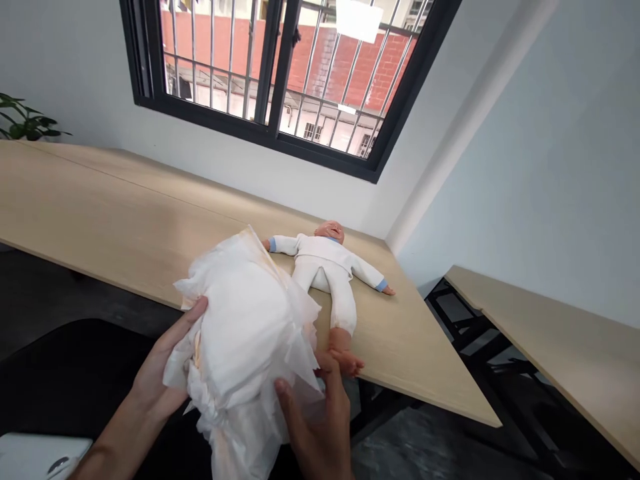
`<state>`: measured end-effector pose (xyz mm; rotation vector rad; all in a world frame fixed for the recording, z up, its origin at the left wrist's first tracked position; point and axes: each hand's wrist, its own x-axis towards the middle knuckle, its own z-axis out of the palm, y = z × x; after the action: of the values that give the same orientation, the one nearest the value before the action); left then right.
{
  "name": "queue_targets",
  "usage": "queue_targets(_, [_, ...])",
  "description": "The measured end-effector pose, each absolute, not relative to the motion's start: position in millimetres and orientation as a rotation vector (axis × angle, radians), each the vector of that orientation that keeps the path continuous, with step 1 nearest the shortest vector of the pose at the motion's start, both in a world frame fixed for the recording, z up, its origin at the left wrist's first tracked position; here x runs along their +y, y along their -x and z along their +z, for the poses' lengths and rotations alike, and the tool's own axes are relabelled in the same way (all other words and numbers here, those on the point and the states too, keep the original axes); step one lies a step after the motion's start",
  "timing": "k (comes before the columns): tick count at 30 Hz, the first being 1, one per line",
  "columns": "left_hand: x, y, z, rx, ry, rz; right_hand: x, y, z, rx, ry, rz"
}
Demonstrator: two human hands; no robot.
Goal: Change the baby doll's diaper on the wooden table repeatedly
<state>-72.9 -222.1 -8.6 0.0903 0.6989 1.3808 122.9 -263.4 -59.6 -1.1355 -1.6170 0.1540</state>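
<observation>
Left hand (167,353) spread and right hand (313,423) half-curled hold a white disposable diaper (245,320), not fastened on the baby doll (325,263), which lies face-up in a white suit (320,257) on the light wooden tabletop (115,207), far of the hands, its bare foot (346,357) just beside the right hand.

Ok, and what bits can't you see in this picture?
- Second leg of the white-suited baby doll: hidden in the head view behind the crumpled white disposable diaper.
- Inside of the diaper: hidden in the head view by its own crumpled layers.
- Flat white object: cut off by the head view's bottom left corner, so what it is can't be told.
- Green leafy plant: cut off by the left edge.
</observation>
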Motion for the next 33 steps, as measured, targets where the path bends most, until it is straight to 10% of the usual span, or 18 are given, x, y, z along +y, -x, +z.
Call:
queue_targets(12, [-219, 84, -7, 0.85, -0.141, 1.442, -159, -165, 65, -1.826, 1.164, -0.082])
queue_targets(18, [-208, 79, -18, 0.802, -0.224, 1.42, -195, -166, 20, -1.606, 1.188, -0.022])
queue_targets(25, [-201, 74, -36, 0.779, -0.201, 1.469, -262, -177, -39, -2.073, 1.504, 0.856])
queue_targets(33, [-215, 83, -23, 0.802, -0.264, 1.64, -254, -157, -59, -2.075, 1.696, 0.767])
